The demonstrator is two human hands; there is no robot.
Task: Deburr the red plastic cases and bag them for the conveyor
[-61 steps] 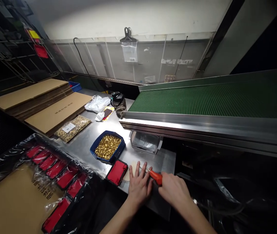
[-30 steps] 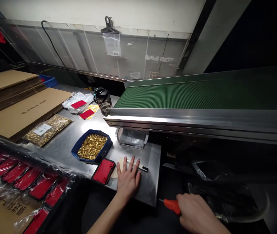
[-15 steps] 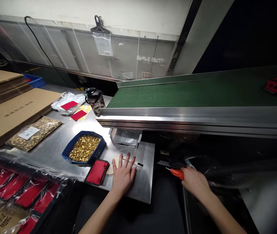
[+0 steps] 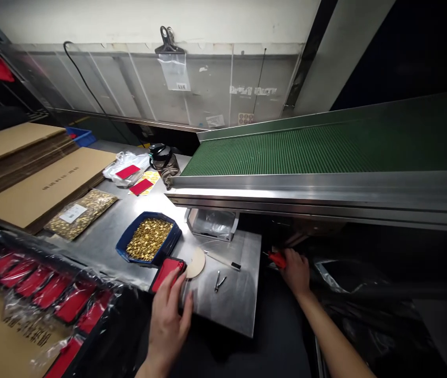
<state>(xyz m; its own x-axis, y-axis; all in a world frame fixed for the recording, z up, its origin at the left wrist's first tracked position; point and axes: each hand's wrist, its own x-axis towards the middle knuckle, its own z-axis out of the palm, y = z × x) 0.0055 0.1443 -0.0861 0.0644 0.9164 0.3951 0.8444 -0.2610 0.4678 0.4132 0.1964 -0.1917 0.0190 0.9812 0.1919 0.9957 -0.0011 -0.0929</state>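
Observation:
My left hand (image 4: 168, 315) is over the near table edge, fingers and thumb apart. Its fingertips overlap a flat red part with a black rim (image 4: 167, 270); whether they touch it I cannot tell. My right hand (image 4: 296, 270), off the table's right side, is closed around an orange-red handled tool (image 4: 277, 259) with a thin metal tip. Between the hands lie a beige disc (image 4: 196, 264), a slim white stick with a black end (image 4: 223, 260) and small metal nippers (image 4: 219, 283). Gold-coloured small pieces (image 4: 150, 239) fill a blue bin (image 4: 123, 249).
A green conveyor belt (image 4: 270, 152) slopes up rightward behind the table (image 4: 235, 310). At left stand cardboard stacks (image 4: 45, 178), a bag of gold pieces (image 4: 85, 212) and a plastic-lined box (image 4: 128, 315) with several red parts. A small tray (image 4: 211, 223) holds clear bags.
My left hand has lifted off the disc and moved left to the red part, uncovering the nippers. My right hand, still on the orange-red tool, has moved slightly up. The view has shifted left.

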